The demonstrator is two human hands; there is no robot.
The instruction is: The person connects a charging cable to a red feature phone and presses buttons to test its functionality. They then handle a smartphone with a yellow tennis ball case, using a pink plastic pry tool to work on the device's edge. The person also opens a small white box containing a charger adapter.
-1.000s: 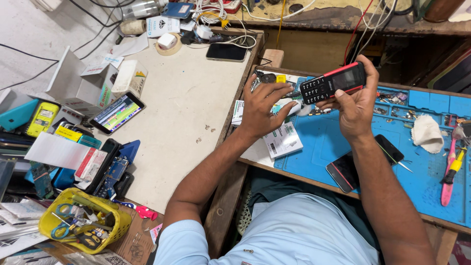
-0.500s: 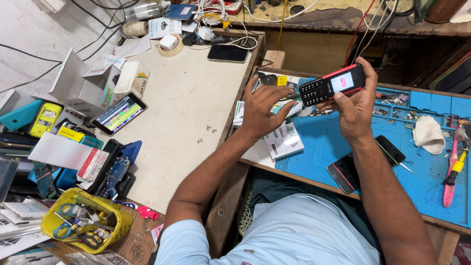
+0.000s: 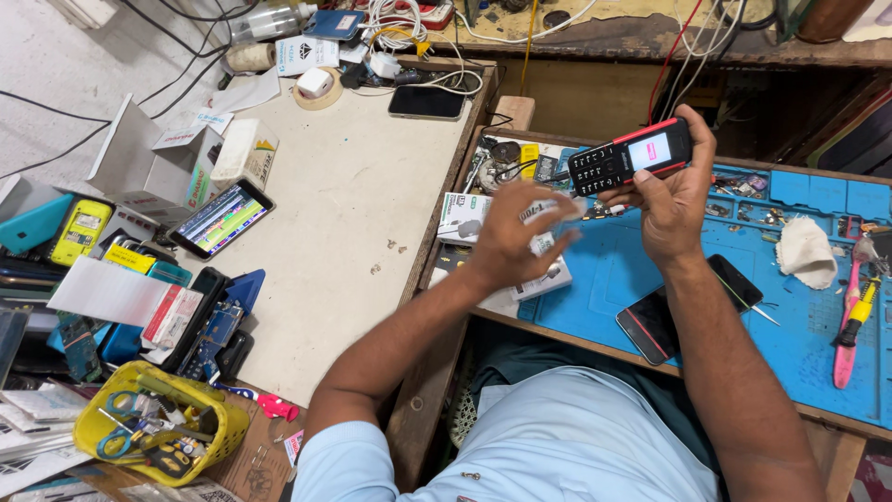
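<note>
The black-and-red keypad phone (image 3: 632, 160), screen lit, sits raised over the blue mat (image 3: 818, 316) in the right hand (image 3: 674, 200), whose grip closes round it. The left hand (image 3: 511, 237), blurred, hovers open-fingered above small boxes (image 3: 465, 216) on the table (image 3: 344, 232).

Your right hand (image 3: 671, 200) grips a glossy black plastic keypad phone with red trim (image 3: 630, 160) and a lit, smooth screen, above a matt blue rubbery work mat (image 3: 808, 316) where a soft white cloth wad (image 3: 805, 252) lies. Your left hand (image 3: 509, 237) blurs over small printed paper cartons (image 3: 465, 217). Beside you, a scuffed, matt pale tabletop (image 3: 353, 214) carries a yellow plastic mesh basket (image 3: 158, 423) and a glossy glass-fronted smartphone (image 3: 221, 218).
</note>
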